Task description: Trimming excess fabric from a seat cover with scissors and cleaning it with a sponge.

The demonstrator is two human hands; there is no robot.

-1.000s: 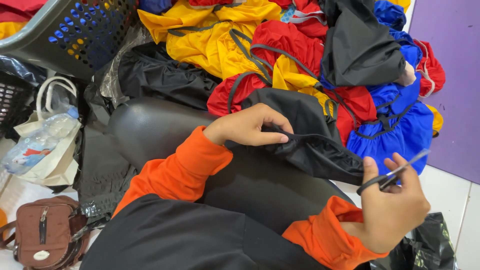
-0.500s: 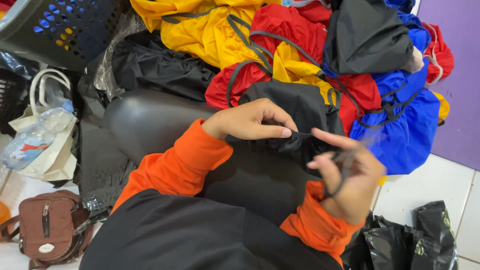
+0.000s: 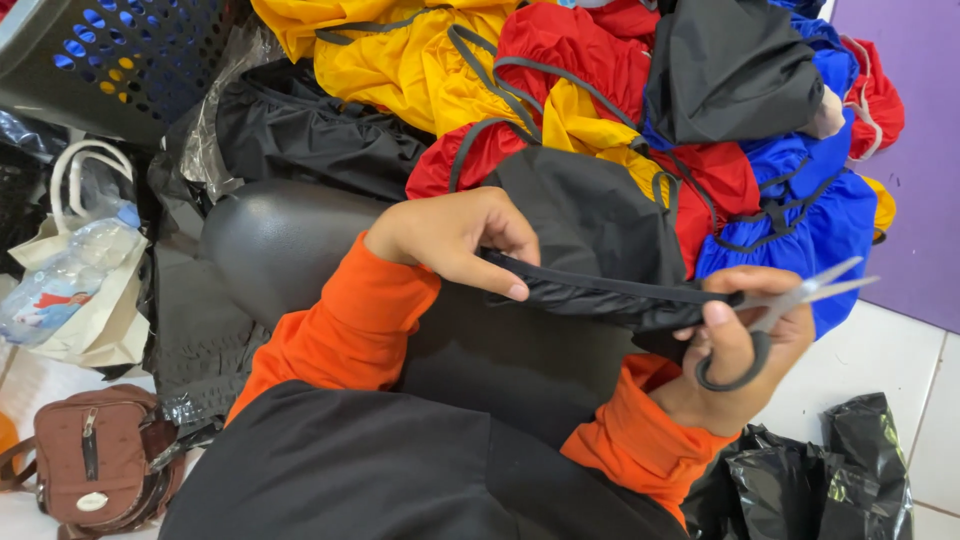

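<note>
While pinching black strap, left hand; right hand, fingers through scissors.

White tiled floor, black plastic bag

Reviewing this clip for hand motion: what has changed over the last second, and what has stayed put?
The right hand with the scissors first swung in toward the left hand, then drew back out to the right, and now pinches the black strap taut between both hands. The left hand kept its grip on the black fabric. The pile of coloured garments stayed as it was.
</note>
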